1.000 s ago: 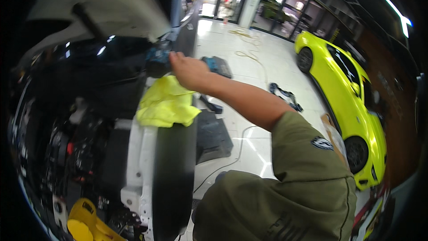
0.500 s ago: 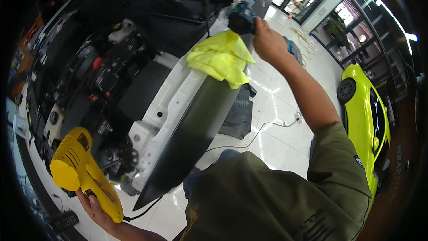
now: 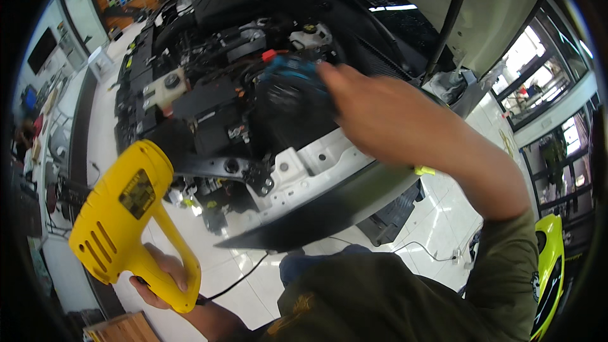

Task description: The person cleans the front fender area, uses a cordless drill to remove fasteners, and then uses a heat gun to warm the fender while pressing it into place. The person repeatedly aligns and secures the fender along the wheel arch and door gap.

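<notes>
My left hand [image 3: 168,269], at the lower left, is closed round the grip of a yellow heat gun [image 3: 120,209]. The gun's dark nozzle [image 3: 168,139] points toward the front corner of the engine bay. Over the bay's near edge, my right hand [image 3: 386,117] reaches in from the right, closed on a black and blue object [image 3: 291,92] that is smeared by motion; its kind cannot be made out. Below that hand runs the dark fender panel [image 3: 316,218] beside its white inner edge. A sliver of a bright yellow cloth [image 3: 424,170] shows under my right wrist.
The heat gun's black cord [image 3: 237,278] trails toward the fender. A prop rod [image 3: 449,19] stands beneath the raised hood [image 3: 494,0]. A dark mat-like piece [image 3: 389,215] and a cable [image 3: 424,250] lie on the tiled floor; a lime-green car [image 3: 548,272] is at far right.
My right hand has come from the fender's far end over the engine bay with the black and blue object. The heat gun is closer and turned toward the bay. The view has swung left.
</notes>
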A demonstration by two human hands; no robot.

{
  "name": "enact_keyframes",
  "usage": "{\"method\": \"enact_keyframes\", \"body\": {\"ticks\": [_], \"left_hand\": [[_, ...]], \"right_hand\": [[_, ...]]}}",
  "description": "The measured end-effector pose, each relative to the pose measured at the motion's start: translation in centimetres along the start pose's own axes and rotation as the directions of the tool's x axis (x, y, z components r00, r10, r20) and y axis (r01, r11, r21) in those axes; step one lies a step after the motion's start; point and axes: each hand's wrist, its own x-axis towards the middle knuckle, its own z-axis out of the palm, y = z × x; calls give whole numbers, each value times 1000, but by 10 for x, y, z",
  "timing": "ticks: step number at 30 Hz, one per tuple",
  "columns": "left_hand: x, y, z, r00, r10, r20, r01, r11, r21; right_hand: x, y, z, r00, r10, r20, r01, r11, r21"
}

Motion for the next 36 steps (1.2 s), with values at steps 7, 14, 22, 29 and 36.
{"method": "enact_keyframes", "body": {"ticks": [7,14,22,29,36], "left_hand": [[-13,10,60,997,68,-29,-74,953,-294],[-48,9,85,1000,16,15,-9,927,-374],[-81,-39,169,998,57,21,-36,833,-552],[-78,-87,242,998,-52,46,69,807,-587],[-28,-193,258,916,-94,390,321,754,-573]], "right_hand": [[116,34,148,997,-63,-39,52,970,-235],[116,57,221,991,-96,-97,88,993,-84],[102,75,247,994,-108,13,109,991,-75],[71,91,207,984,-142,109,141,990,17],[-115,133,168,882,-187,-432,289,940,183]]}}
